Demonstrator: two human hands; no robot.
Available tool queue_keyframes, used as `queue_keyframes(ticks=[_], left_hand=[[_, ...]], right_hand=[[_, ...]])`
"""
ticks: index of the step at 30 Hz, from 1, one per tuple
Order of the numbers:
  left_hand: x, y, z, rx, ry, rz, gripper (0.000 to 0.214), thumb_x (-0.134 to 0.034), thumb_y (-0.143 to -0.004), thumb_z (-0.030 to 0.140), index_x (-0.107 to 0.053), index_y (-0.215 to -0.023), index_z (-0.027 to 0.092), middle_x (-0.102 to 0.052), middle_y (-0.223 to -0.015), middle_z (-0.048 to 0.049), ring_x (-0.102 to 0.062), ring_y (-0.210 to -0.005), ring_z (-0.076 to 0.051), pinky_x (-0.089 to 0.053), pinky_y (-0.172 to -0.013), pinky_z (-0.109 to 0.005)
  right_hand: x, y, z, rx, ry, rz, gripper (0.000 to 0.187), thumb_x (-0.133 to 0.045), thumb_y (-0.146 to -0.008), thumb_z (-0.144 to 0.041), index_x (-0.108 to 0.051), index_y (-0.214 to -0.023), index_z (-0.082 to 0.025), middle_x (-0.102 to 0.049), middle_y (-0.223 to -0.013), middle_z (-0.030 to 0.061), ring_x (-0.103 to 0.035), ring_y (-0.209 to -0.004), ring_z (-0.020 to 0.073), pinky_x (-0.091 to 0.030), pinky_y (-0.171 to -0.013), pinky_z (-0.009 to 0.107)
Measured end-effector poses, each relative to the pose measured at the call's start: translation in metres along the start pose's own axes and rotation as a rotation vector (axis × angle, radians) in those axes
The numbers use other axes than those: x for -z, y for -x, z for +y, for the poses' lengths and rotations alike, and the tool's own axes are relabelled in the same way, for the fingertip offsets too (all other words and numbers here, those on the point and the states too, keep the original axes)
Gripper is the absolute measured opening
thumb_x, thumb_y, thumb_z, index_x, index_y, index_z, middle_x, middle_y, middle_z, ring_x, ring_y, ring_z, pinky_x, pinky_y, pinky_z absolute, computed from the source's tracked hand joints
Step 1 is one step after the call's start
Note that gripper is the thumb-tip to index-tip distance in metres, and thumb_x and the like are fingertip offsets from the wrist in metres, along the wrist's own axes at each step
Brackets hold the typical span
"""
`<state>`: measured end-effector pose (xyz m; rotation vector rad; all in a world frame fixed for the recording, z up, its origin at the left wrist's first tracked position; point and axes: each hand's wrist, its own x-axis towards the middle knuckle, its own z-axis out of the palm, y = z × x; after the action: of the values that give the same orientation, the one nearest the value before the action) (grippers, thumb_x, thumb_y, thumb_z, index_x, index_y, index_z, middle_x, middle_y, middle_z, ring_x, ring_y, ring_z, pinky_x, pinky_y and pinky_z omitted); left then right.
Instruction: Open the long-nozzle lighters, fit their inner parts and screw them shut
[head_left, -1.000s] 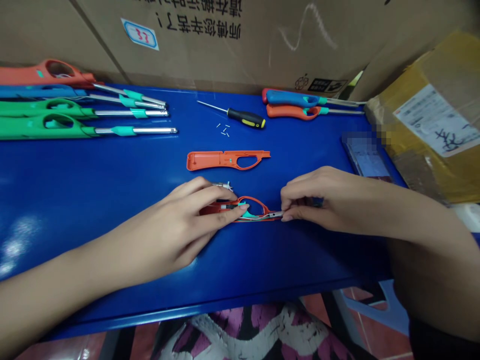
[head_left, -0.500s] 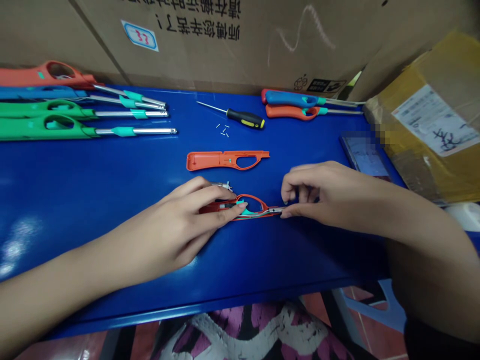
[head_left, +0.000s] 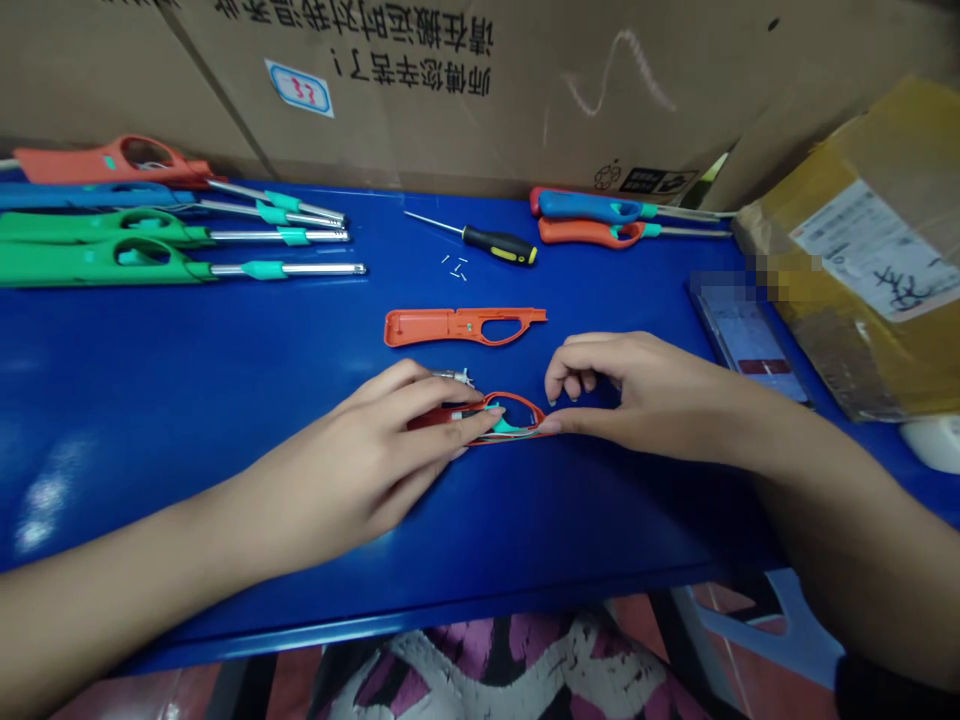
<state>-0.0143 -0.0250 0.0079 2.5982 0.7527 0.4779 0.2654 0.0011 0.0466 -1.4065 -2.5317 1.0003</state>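
An opened orange lighter body (head_left: 517, 412) with a teal trigger lies on the blue table (head_left: 225, 400) in front of me. My left hand (head_left: 375, 455) presses down on its left part, fingers closed over it. My right hand (head_left: 637, 395) rests at the body's right end, thumb tip against the front tip and the other fingers curled above it. A loose orange shell half (head_left: 461, 326) lies just behind, inner side up. A small metal part (head_left: 454, 377) sticks out above my left fingers.
Several finished long-nosed lighters (head_left: 172, 250) lie at the far left, two more (head_left: 600, 220) at the far right. A black-and-yellow screwdriver (head_left: 480, 238) and tiny pins (head_left: 455, 266) lie at the back. Cardboard boxes (head_left: 487, 80) line the rear. A phone (head_left: 742, 335) and a yellow parcel (head_left: 870, 260) sit right.
My right hand slid left along the metal tube, which no longer shows, up to the body's front end. My left hand stayed pressed on the lighter body.
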Motion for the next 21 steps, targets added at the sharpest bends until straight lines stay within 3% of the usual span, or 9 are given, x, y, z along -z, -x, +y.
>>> queue_keyframes(ticks=[10, 14, 21], left_hand=[[-0.0015, -0.0001, -0.0008, 0.025, 0.071, 0.066, 0.049, -0.059, -0.099, 0.016, -0.051, -0.146, 0.025, -0.066, -0.130, -0.0044, -0.055, -0.116, -0.019, -0.049, -0.100, -0.033], [-0.0015, -0.0013, 0.0005, 0.053, 0.083, 0.098, 0.048, -0.061, -0.098, 0.016, -0.053, -0.145, 0.023, -0.067, -0.119, -0.0054, -0.057, -0.109, -0.017, -0.051, -0.093, -0.029], [-0.0009, -0.0008, 0.0012, 0.084, 0.099, 0.088, 0.047, -0.060, -0.098, 0.016, -0.053, -0.144, 0.023, -0.066, -0.108, -0.0058, -0.056, -0.105, -0.018, -0.052, -0.089, -0.029]], right_hand=[[-0.0023, -0.0046, 0.0010, -0.136, 0.002, 0.026, 0.024, -0.076, -0.080, -0.046, -0.068, -0.090, -0.026, -0.062, -0.081, -0.0030, -0.053, -0.069, 0.0135, -0.037, -0.063, 0.028], [-0.0026, -0.0050, 0.0009, 0.001, -0.010, 0.012, 0.016, -0.071, -0.087, -0.039, -0.068, -0.089, -0.024, -0.065, -0.085, -0.0020, -0.054, -0.075, 0.0138, -0.039, -0.068, 0.028], [-0.0076, -0.0055, -0.0013, 0.174, 0.143, 0.064, 0.026, -0.073, -0.087, -0.046, -0.065, -0.093, -0.022, -0.067, -0.095, 0.0026, -0.056, -0.088, 0.0190, -0.039, -0.076, 0.032]])
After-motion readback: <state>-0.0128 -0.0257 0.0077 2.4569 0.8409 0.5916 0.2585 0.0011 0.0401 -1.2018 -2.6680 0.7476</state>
